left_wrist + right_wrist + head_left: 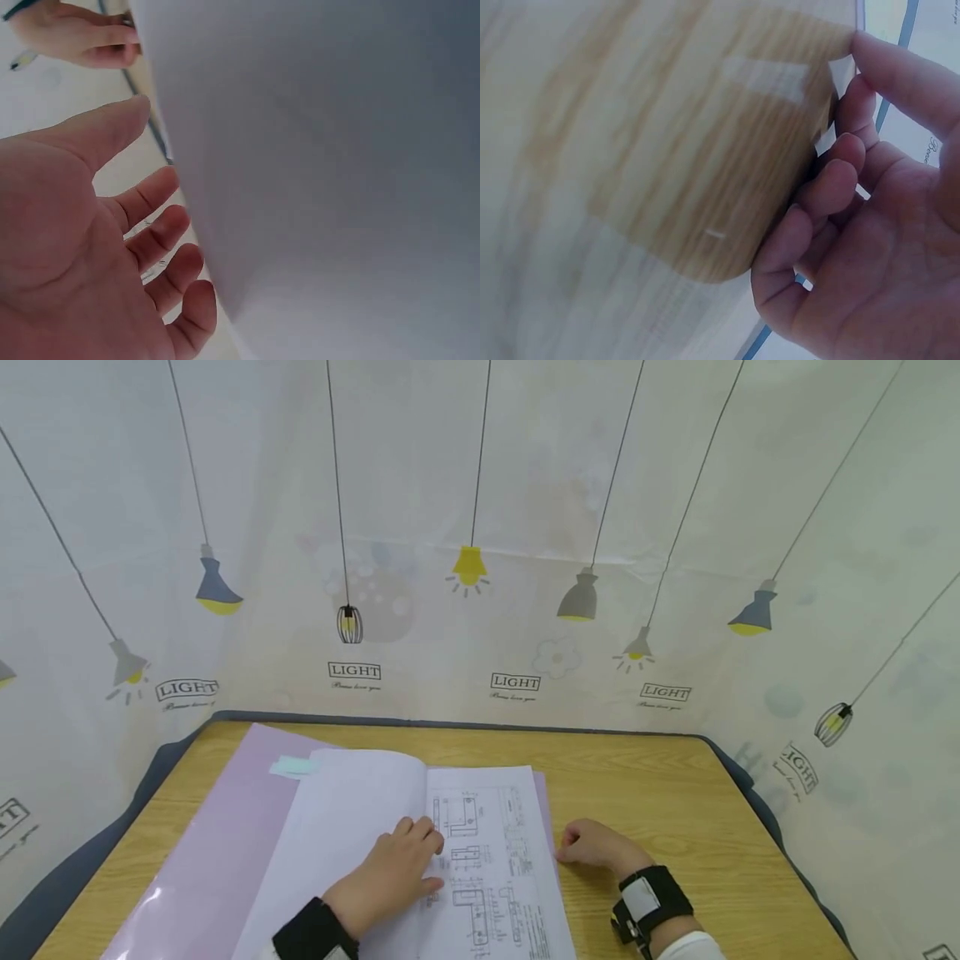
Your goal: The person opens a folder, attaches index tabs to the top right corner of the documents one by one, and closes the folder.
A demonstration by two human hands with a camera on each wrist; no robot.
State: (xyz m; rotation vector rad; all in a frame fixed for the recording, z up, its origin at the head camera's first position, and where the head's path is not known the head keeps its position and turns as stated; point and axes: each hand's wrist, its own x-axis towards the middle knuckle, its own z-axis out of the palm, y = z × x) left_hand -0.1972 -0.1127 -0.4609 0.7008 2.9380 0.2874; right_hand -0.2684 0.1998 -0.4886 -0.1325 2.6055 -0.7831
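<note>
A booklet of white pages (352,827) lies open on a glossy lilac folder (217,827). Technical line drawings cover its right-hand page (495,860); the left-hand page looks blank. My left hand (393,872) rests across the booklet near the fold, fingers spread and slightly bent. In the left wrist view, the fingertips (174,217) touch the paper, with nothing gripped. On the wooden table (660,793), just right of the folder's edge, lies my right hand (596,847). Its fingers (832,187) are loosely curled against the tabletop, and the thumb reaches the folder's edge. No object shows in its grasp.
A pale teal tab (294,767) sticks out at the booklet's upper left. Dark edging (465,722) runs around the table. Behind it hangs a whitish curtain (480,468) printed with lamps and lettering. Each wrist wears a black strap (654,897).
</note>
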